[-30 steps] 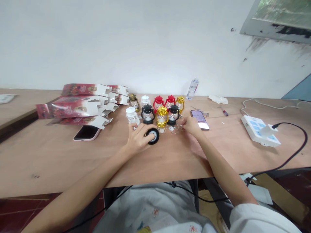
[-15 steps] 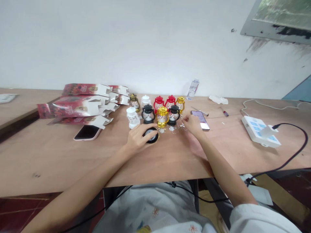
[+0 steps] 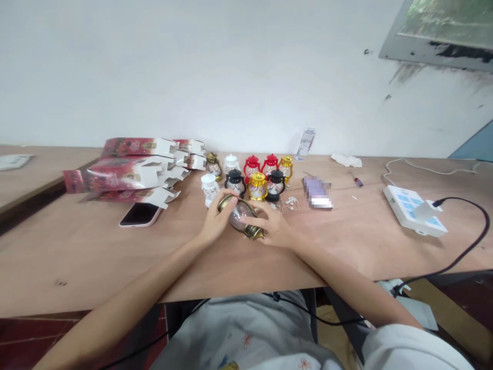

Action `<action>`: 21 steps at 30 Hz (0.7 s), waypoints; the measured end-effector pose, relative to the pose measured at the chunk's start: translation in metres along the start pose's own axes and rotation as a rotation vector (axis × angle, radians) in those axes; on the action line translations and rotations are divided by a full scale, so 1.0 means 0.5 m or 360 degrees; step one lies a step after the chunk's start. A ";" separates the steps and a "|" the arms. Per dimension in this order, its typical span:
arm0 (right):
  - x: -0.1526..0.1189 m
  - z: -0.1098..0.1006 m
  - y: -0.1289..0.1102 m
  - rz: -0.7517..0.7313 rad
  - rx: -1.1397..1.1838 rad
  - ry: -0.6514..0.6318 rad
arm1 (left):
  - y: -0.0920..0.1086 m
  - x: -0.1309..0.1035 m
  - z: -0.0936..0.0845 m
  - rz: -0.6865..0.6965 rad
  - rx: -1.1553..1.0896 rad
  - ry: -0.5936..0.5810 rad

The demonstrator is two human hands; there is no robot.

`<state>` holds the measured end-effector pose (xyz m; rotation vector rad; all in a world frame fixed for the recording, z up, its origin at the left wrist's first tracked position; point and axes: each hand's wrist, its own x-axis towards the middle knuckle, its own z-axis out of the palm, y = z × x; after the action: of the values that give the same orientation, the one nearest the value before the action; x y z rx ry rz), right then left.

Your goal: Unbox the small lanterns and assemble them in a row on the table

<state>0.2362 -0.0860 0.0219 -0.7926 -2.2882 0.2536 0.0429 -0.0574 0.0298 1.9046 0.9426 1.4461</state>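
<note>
A bronze-coloured miniature lantern (image 3: pixel 238 211) with a clear globe lies tilted between both hands, its top pointing to the lower right. My left hand (image 3: pixel 216 213) is closed around its base end. My right hand (image 3: pixel 275 224) grips it from the right, fingers over the globe and the frame near the top. Just beyond stand several more small lanterns: a white one (image 3: pixel 210 186), a black one (image 3: pixel 234 183), a gold one (image 3: pixel 258 186) and another black one (image 3: pixel 275 184) in front. Small metal wire pieces (image 3: pixel 289 203) lie on the table right of my right hand's fingers.
Red and white printed boxes (image 3: pixel 127 173) are stacked at left, with a pink-edged phone (image 3: pixel 139 215) before them. Another phone (image 3: pixel 317 192), a clear bottle (image 3: pixel 306 142), a tissue (image 3: pixel 346 159) and a small screwdriver (image 3: pixel 358 181) are right. A white power strip (image 3: pixel 408 205) trails cables.
My right hand has left the wire pieces and come left onto the bronze lantern. The lantern, whose underside faced me before, is now turned so its globe and top show.
</note>
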 end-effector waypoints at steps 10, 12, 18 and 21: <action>-0.020 0.011 0.016 -0.0037 0.0048 0.0798 | -0.014 -0.003 0.012 -0.0524 -0.0628 -0.0331; -0.013 -0.004 0.030 -0.0123 0.0095 0.1076 | -0.007 0.001 0.005 -0.0507 -0.0724 -0.0330; -0.003 -0.079 0.120 0.0365 -0.0117 0.1900 | 0.013 0.011 -0.021 -0.0080 -0.0561 0.0271; -0.017 -0.104 0.161 0.0882 -0.0035 0.1701 | -0.003 0.018 -0.026 0.0125 -0.0281 0.0582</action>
<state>0.3138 -0.0291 0.0250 -1.1902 -1.0564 0.0180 0.0314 -0.0491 0.0373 1.5953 0.8713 1.9003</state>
